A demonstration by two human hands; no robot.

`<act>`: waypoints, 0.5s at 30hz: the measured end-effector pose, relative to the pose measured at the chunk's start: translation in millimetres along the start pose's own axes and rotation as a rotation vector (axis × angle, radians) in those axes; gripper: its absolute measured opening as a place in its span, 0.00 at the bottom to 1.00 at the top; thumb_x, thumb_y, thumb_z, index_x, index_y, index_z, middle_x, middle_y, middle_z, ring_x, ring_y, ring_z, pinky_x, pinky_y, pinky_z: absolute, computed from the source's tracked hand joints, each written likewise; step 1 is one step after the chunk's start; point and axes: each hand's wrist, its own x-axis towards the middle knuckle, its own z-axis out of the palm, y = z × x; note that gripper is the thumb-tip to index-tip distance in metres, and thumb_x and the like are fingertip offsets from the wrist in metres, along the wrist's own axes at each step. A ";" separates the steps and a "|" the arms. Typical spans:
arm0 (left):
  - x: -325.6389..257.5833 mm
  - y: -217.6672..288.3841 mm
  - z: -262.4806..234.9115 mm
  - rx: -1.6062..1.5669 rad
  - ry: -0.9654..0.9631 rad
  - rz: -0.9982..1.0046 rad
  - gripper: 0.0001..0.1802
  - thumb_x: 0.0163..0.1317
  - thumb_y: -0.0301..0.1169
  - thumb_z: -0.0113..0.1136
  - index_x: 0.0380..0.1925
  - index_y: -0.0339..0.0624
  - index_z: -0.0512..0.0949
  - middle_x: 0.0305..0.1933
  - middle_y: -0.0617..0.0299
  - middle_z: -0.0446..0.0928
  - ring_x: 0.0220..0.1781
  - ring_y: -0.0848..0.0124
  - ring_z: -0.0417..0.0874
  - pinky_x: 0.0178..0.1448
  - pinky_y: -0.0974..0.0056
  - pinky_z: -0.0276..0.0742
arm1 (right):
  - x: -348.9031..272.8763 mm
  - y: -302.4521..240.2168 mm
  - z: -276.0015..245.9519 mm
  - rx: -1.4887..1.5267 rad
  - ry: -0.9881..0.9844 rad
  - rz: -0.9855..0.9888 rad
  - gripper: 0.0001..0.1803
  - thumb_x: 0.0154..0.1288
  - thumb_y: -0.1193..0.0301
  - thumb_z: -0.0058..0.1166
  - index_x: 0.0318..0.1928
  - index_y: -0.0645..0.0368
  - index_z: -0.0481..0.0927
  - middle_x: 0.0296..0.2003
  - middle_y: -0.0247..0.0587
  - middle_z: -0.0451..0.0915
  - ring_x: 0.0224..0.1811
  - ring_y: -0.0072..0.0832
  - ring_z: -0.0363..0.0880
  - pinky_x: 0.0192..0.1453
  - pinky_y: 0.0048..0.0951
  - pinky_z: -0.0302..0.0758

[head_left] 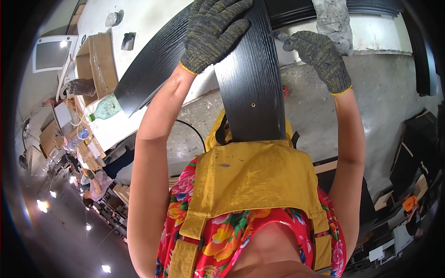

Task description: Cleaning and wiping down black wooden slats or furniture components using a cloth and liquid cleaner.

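A long black wood-grained board [252, 88] runs from the white workbench [143, 28] toward my yellow apron, with a small round hole near its close end. My left hand [213, 34], in a dark knitted glove, lies on its upper part with the fingers stretched out. On the board's right side, my gloved right hand [320, 55] is closed, its thumb and finger pinched near the board's edge. A small dark piece shows at those fingertips, too small to name. Another black board [160, 55] lies on the bench to the left, partly under my left hand.
A crumpled grey wrapped bundle [334, 25] sits beyond my right hand, beside stacked black boards [296, 13]. Leftward on the bench are a cardboard box [99, 62] and a green plastic bottle [107, 107]. People work at far left and far right. Concrete floor [384, 88] shows below the bench.
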 end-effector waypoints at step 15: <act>-3.3 -1.0 5.1 -0.007 0.057 0.042 0.22 0.59 0.37 0.61 0.54 0.43 0.78 0.62 0.50 0.73 0.70 0.51 0.64 0.76 0.46 0.47 | 2.4 9.9 9.2 0.764 0.058 0.176 0.13 0.68 0.75 0.50 0.50 0.63 0.79 0.42 0.36 0.83 0.42 0.20 0.81 0.45 0.21 0.80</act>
